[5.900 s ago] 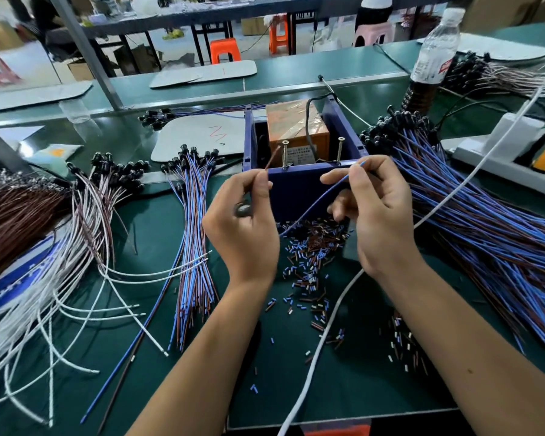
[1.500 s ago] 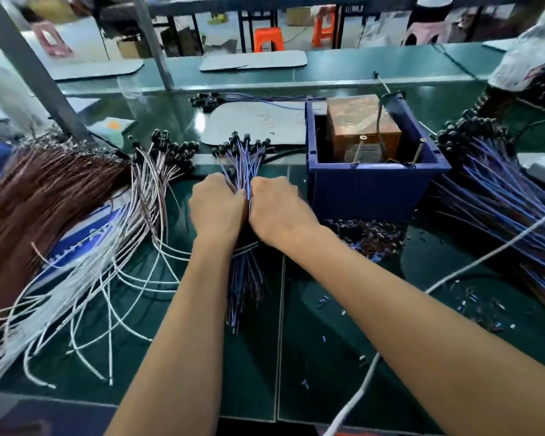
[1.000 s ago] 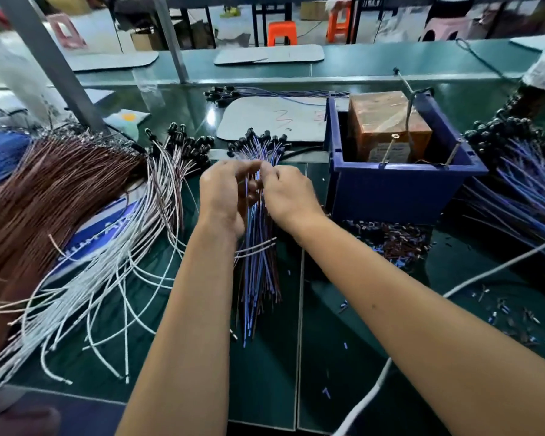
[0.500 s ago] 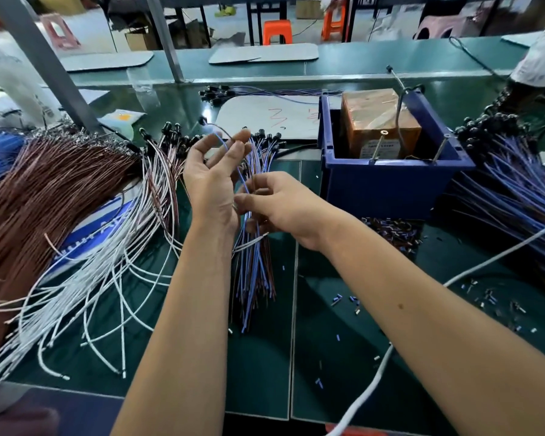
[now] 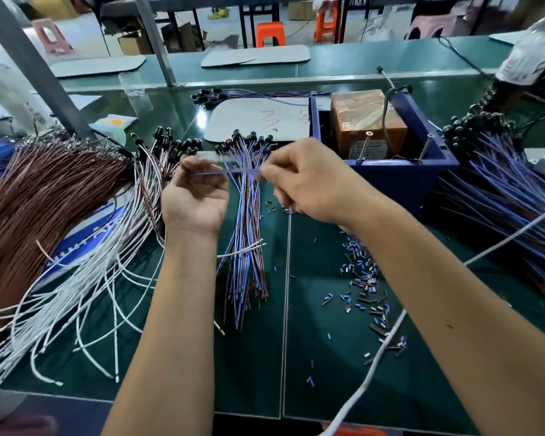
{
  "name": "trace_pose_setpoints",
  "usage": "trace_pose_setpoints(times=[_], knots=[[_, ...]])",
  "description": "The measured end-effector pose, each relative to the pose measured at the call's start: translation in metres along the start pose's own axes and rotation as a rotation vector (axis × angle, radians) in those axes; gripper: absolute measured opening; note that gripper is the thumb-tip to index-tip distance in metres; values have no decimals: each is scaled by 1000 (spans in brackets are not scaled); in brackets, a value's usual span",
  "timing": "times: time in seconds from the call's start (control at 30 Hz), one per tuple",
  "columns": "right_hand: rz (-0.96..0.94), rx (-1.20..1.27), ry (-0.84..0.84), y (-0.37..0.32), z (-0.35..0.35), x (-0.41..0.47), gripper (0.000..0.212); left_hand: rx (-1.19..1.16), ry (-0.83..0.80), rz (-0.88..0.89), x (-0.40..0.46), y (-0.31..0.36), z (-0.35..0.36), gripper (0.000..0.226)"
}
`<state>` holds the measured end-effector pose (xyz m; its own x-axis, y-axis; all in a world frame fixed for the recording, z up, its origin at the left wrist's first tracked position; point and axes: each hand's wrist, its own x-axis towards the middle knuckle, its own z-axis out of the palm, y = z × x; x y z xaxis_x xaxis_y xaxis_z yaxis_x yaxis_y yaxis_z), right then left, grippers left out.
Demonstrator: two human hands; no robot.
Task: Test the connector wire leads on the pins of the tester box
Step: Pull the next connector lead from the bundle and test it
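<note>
I saw one thin blue lead stretched level between my two hands above the green mat. My left hand was turned palm up with the fingers curled, pinching the lead's left end at the fingertips; my right hand showed its back, with thumb and forefinger nipping the other end. Motion blur softened both hands, so I could not make out the bare conductor tips or any connector on this lead. Beneath it lay a loose bundle of blue and brown leads, slender and glossy, each capped at the far end by a small black connector. The tester box, a dark blue plastic tray with square walls, stood just right of my right hand; two upright metal pins rose near its front wall, and a taped brown block sat inside. Short blue and brown insulation offcuts littered the mat. White leads and a mass of brown wire fanned out at left, cut off by the frame edge.
</note>
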<state>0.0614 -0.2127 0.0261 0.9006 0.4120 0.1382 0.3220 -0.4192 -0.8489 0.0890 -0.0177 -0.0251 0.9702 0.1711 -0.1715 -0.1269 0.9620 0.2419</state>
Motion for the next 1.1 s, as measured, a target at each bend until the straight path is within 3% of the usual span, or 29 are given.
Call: trace_pose_setpoints(times=[0.07,0.13,0.23,0.3,0.37,0.47,0.53,0.63,0.73,0.9,1.1], knots=[[-19,-118,-41,18,-16,-19,18,-51,21,26,0,4,-3,42],[8,-57,-47,40,-34,-42,14,-132,27,40,-1,9,-6,35],[34,-77,90,73,-61,-65,15,-107,-43,95,-6,10,0,28],[36,-164,204,87,-71,-72,14,154,-105,214,-12,0,9,34],[-6,-133,289,92,-71,-75,14,585,-188,475,-21,-21,19,33],[-91,-109,312,95,-70,-81,12,1149,-516,946,-40,-67,22,27],[-122,-115,303,96,-67,-84,10,1395,-719,1046,-52,-97,17,31],[-127,-41,317,99,-69,-89,11,1673,-913,968,-68,-130,10,34],[-141,14,352,102,-70,-93,14,1859,-979,832,-74,-142,8,42],[-36,163,380,108,-68,-94,10,1864,-925,878,-71,-141,4,21],[102,336,414,110,-65,-92,13,1926,-770,949,-66,-136,0,17]])
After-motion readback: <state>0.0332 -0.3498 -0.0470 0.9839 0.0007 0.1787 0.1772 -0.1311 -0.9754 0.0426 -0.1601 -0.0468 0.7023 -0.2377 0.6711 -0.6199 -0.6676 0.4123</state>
